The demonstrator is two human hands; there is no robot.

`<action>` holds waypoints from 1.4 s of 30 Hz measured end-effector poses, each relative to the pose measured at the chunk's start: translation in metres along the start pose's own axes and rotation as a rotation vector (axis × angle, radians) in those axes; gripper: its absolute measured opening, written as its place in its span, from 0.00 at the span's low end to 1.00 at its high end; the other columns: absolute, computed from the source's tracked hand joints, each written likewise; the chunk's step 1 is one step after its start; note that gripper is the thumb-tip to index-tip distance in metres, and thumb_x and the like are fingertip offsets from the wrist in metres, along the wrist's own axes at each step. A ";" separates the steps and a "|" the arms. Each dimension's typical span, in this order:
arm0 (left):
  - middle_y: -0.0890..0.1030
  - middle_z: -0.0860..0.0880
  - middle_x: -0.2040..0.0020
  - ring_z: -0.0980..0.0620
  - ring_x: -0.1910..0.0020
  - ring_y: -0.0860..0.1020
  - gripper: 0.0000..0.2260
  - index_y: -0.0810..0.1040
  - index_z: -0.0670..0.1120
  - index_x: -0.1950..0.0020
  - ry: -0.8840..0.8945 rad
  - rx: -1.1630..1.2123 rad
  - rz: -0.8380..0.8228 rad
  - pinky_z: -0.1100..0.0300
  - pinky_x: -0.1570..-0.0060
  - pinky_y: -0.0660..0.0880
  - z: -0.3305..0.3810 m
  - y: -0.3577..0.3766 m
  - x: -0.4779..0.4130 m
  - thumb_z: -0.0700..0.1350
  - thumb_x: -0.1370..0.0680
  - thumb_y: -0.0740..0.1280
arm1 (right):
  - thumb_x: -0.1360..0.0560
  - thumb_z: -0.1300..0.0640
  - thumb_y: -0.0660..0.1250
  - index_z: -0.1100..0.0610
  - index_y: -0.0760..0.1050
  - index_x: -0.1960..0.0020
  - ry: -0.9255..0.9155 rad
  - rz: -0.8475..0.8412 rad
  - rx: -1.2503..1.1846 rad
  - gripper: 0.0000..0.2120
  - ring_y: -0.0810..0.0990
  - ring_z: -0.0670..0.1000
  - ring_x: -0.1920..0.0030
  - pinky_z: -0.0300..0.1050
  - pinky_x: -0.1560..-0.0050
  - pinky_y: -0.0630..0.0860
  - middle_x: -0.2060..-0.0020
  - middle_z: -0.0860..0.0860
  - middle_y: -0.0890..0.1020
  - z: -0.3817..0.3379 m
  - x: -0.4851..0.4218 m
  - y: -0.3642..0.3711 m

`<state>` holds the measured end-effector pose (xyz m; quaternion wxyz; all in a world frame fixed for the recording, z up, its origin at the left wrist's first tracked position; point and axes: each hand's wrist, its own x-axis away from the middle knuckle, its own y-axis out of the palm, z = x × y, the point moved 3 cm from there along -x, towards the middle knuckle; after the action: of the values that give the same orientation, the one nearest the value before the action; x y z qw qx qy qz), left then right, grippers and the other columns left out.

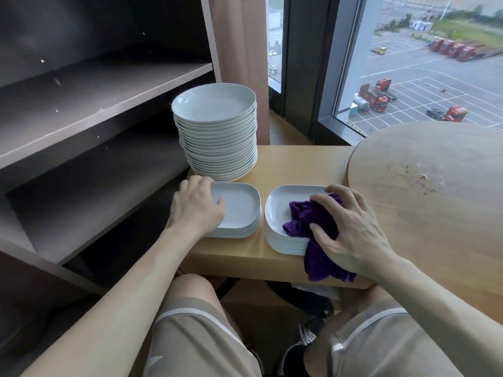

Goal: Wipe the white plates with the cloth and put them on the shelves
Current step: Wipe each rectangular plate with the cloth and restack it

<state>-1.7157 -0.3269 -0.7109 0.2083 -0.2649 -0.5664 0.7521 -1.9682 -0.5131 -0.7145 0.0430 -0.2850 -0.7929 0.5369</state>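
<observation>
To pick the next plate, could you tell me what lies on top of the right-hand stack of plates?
A crumpled purple cloth lies on the top plate, gripped by the right hand. Cloth and hand cover that plate's right half.

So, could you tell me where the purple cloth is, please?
In the head view, the purple cloth lies on the right-hand stack of square plates, under the right hand, its tail hanging over the bench edge.

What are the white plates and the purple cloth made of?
The plates look like glazed ceramic or porcelain: smooth, white and softly shiny, though melamine is possible. The purple cloth looks like soft, fuzzy microfibre or terry: it bunches up and droops.
</observation>
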 end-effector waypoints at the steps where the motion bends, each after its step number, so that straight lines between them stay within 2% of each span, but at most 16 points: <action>1: 0.73 0.47 0.30 0.44 0.31 0.69 0.23 0.71 0.46 0.28 0.082 0.164 -0.034 0.48 0.32 0.66 0.011 0.003 0.005 0.55 0.20 0.65 | 0.26 0.38 0.62 0.44 0.71 0.28 0.008 -0.019 -0.010 0.28 0.64 0.55 0.28 0.58 0.29 0.66 0.30 0.46 0.69 -0.001 0.000 0.000; 3: 0.69 0.51 0.24 0.47 0.26 0.64 0.30 0.66 0.50 0.22 0.253 0.327 -0.147 0.51 0.27 0.62 0.033 0.010 0.017 0.61 0.22 0.63 | 0.25 0.38 0.61 0.43 0.69 0.26 0.012 -0.083 -0.025 0.29 0.64 0.53 0.29 0.54 0.30 0.66 0.30 0.44 0.68 -0.001 0.002 0.003; 5: 0.62 0.53 0.20 0.52 0.21 0.57 0.37 0.55 0.56 0.17 0.347 0.334 -0.259 0.52 0.24 0.55 0.045 0.021 0.027 0.67 0.23 0.61 | 0.24 0.41 0.63 0.42 0.69 0.25 -0.001 -0.115 -0.047 0.27 0.63 0.51 0.29 0.49 0.32 0.65 0.30 0.42 0.67 0.001 0.002 0.006; 8: 0.56 0.51 0.18 0.54 0.19 0.49 0.42 0.42 0.65 0.18 0.333 0.299 -0.391 0.49 0.21 0.50 0.052 0.036 0.034 0.74 0.26 0.61 | 0.23 0.49 0.68 0.42 0.73 0.29 -0.016 -0.127 -0.081 0.23 0.62 0.50 0.29 0.47 0.33 0.64 0.31 0.41 0.68 0.003 -0.001 0.007; 10: 0.55 0.48 0.17 0.53 0.18 0.48 0.46 0.39 0.66 0.19 0.331 0.261 -0.419 0.49 0.20 0.49 0.057 0.044 0.036 0.77 0.29 0.60 | 0.24 0.52 0.67 0.43 0.77 0.34 -0.038 -0.152 -0.079 0.19 0.62 0.50 0.29 0.47 0.32 0.65 0.32 0.40 0.70 0.001 -0.004 0.009; 14: 0.60 0.51 0.18 0.51 0.20 0.56 0.49 0.45 0.60 0.17 0.296 0.345 -0.398 0.52 0.22 0.53 0.060 0.049 0.033 0.74 0.29 0.67 | 0.27 0.49 0.62 0.42 0.80 0.39 -0.057 -0.210 -0.064 0.18 0.63 0.50 0.31 0.48 0.33 0.66 0.35 0.38 0.72 -0.005 -0.010 0.009; 16: 0.63 0.52 0.20 0.50 0.22 0.60 0.49 0.48 0.60 0.17 0.280 0.385 -0.397 0.53 0.23 0.56 0.058 0.050 0.031 0.72 0.29 0.69 | 0.26 0.50 0.63 0.43 0.80 0.39 -0.070 -0.232 -0.044 0.17 0.64 0.51 0.33 0.48 0.33 0.66 0.36 0.38 0.73 -0.007 -0.014 0.011; 21: 0.65 0.53 0.21 0.50 0.23 0.60 0.51 0.48 0.61 0.17 0.263 0.424 -0.425 0.55 0.26 0.57 0.057 0.052 0.030 0.70 0.31 0.73 | 0.25 0.53 0.67 0.41 0.81 0.39 -0.131 -0.315 -0.041 0.16 0.64 0.49 0.35 0.40 0.42 0.61 0.38 0.36 0.73 -0.024 -0.035 0.020; 23: 0.64 0.54 0.21 0.51 0.23 0.59 0.51 0.48 0.60 0.17 0.265 0.428 -0.434 0.54 0.24 0.57 0.056 0.052 0.029 0.68 0.30 0.74 | 0.25 0.53 0.67 0.41 0.80 0.39 -0.145 -0.332 -0.049 0.16 0.64 0.49 0.36 0.40 0.44 0.61 0.39 0.37 0.73 -0.036 -0.044 0.027; 28: 0.70 0.56 0.26 0.60 0.31 0.63 0.41 0.54 0.57 0.17 0.324 0.476 -0.377 0.60 0.30 0.58 0.058 0.048 0.031 0.59 0.25 0.72 | 0.25 0.54 0.67 0.46 0.77 0.38 -0.075 -0.282 -0.003 0.16 0.66 0.55 0.36 0.44 0.47 0.66 0.38 0.44 0.73 -0.057 -0.063 0.038; 31: 0.75 0.56 0.33 0.55 0.35 0.69 0.34 0.61 0.58 0.22 0.329 0.482 -0.360 0.53 0.29 0.63 0.060 0.046 0.032 0.60 0.25 0.70 | 0.25 0.52 0.67 0.47 0.76 0.36 -0.017 -0.257 0.060 0.17 0.67 0.56 0.37 0.47 0.46 0.71 0.37 0.45 0.72 -0.058 -0.070 0.037; 33: 0.74 0.56 0.34 0.54 0.35 0.70 0.36 0.58 0.57 0.20 0.338 0.456 -0.361 0.48 0.28 0.63 0.063 0.045 0.033 0.61 0.25 0.67 | 0.24 0.52 0.66 0.47 0.75 0.35 0.022 -0.233 0.082 0.17 0.67 0.57 0.37 0.50 0.44 0.73 0.36 0.46 0.72 -0.058 -0.073 0.036; 37: 0.66 0.53 0.22 0.51 0.22 0.61 0.44 0.42 0.57 0.17 0.347 0.396 -0.383 0.45 0.22 0.55 0.064 0.048 0.036 0.64 0.24 0.65 | 0.22 0.50 0.66 0.49 0.75 0.35 0.087 -0.187 0.082 0.16 0.68 0.57 0.38 0.52 0.44 0.73 0.37 0.48 0.72 -0.059 -0.074 0.036; 42: 0.58 0.52 0.17 0.51 0.18 0.52 0.44 0.41 0.60 0.17 0.324 0.371 -0.432 0.47 0.20 0.48 0.062 0.049 0.035 0.67 0.24 0.66 | 0.22 0.51 0.65 0.49 0.74 0.35 0.152 -0.146 0.103 0.16 0.67 0.57 0.38 0.50 0.48 0.70 0.38 0.50 0.72 -0.053 -0.073 0.035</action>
<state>-1.7829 -0.3645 -0.7504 0.4953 -0.2124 -0.4220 0.7290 -1.8738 -0.4964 -0.7055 0.1564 -0.2639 -0.7772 0.5494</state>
